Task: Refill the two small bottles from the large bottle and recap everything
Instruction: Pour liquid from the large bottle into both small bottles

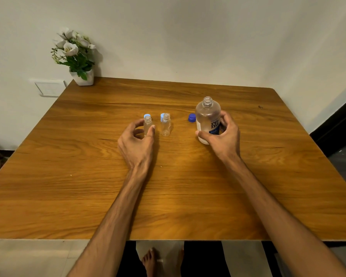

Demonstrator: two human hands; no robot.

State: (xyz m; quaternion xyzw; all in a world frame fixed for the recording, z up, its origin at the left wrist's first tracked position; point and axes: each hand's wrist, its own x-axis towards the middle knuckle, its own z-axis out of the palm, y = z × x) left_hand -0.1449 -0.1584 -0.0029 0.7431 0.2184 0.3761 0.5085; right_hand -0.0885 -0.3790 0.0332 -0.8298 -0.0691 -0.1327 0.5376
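On the wooden table (pixel 88 196), well toward the middle: all three bottles uncapped and upright, pouring apparently about to begin. Right hand (pixel 225 136) wrapped round the lower body of the large bottle (pixel 207 116), thumb across the front, fingers curled behind the label. Left hand (pixel 137 141) cupped round the left small bottle (pixel 147 124), thumb tip touching its side, fingers curved in a narrow C; whether firmly gripped or merely steadied, hard to tell. Best done by bracing that small bottle against the table, lifting the large one, bringing its mouth directly over the narrow neck, and tilting slowly for a thin stream; narrow openings, so likely to spill if rushed. Then the same for the right small bottle (pixel 165 124), standing free just beside the first. Count: one large bottle, two small bottles, two light-blue caps (pixel 146 116) behind the small ones, one dark-blue cap (pixel 191 117) just left of the large bottle, one potted plant (pixel 76 56) at the far-left corner.
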